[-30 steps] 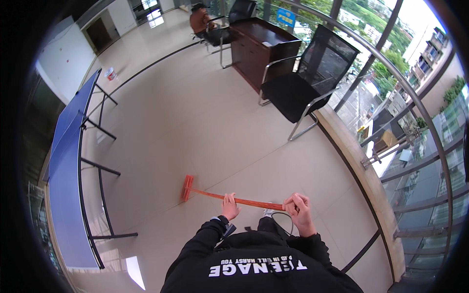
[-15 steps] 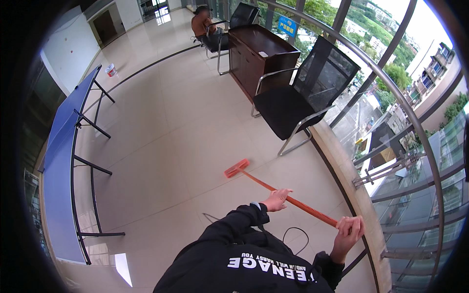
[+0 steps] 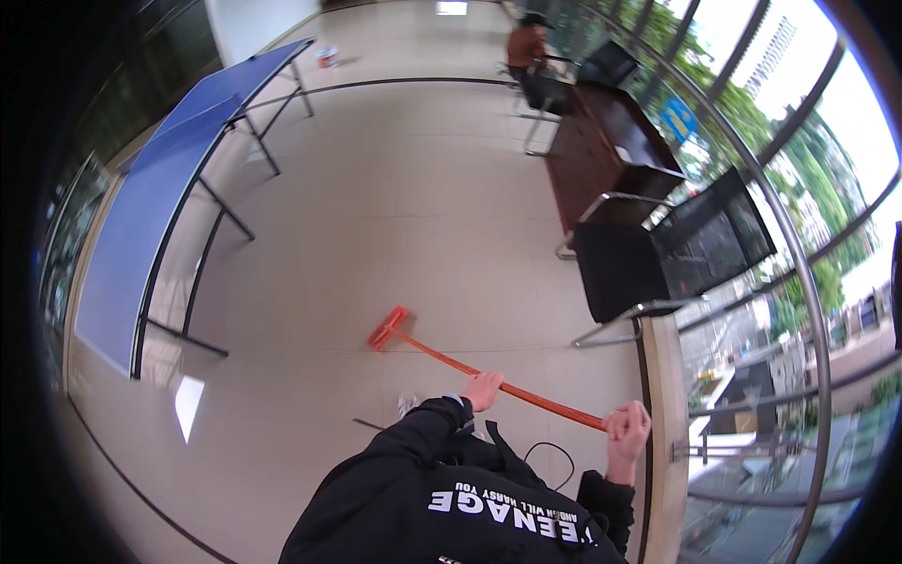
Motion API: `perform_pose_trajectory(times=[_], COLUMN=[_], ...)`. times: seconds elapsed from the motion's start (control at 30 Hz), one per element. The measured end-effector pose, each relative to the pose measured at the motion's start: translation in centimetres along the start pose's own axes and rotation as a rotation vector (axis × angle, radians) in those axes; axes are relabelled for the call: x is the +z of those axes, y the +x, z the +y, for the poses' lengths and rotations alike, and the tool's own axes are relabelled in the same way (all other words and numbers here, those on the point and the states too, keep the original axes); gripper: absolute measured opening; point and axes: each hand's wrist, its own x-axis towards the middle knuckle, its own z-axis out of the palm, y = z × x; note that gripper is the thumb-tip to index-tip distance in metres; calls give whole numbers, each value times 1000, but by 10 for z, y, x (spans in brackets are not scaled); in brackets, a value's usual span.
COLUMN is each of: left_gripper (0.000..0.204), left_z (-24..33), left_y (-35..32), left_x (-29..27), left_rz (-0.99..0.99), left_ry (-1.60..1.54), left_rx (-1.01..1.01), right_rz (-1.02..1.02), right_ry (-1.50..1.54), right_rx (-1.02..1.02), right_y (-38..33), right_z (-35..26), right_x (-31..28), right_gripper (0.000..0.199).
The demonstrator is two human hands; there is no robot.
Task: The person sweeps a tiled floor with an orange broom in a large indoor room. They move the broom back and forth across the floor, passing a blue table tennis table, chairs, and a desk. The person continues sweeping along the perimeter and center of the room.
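A broom with an orange-red head (image 3: pixel 388 328) rests on the tiled floor ahead of me. Its long orange handle (image 3: pixel 550 405) runs back toward my right. Partway along that handle my left hand (image 3: pixel 482 390) is wrapped round it, its black sleeve reaching in from below. At the handle's near end my right hand (image 3: pixel 627 432) is closed in a grip, higher up the stick. The bristles under the head are hidden from above.
A blue table-tennis table (image 3: pixel 164 202) stands along the left. On the right are a black mesh chair (image 3: pixel 625 273), a dark wooden desk (image 3: pixel 601 155) and a seated person (image 3: pixel 531 66). A metal railing (image 3: pixel 816 310) lines the windows. A small bucket (image 3: pixel 327 57) stands far off.
My view has turned, so the table, desk and chairs sit differently in the picture. Both hands keep their hold, and the broom head shows further left.
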Motion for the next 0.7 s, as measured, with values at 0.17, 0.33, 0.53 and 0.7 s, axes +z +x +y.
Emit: perform_pose_trajectory(times=[0.17,0.33,0.53,0.7], left_gripper=[52,57,59,52], left_z=[-90,-150,-178,-169], left_y=[-39,-46,-17,37], left_x=[-44,-87,-118,-169], left_rz=[139,229,221,23], left_ry=[12,40,-5,-158], left_rx=[-300,-399,-219,133], right_rz=[-285,-412,-304,-122], right_ry=[-47,-105,-74,-93], right_rx=[139,252,45,-207], right_y=[45,65,93,106], right_z=[61,79,61,21], right_x=[98,180,229,255], right_gripper=[29,29,31,34])
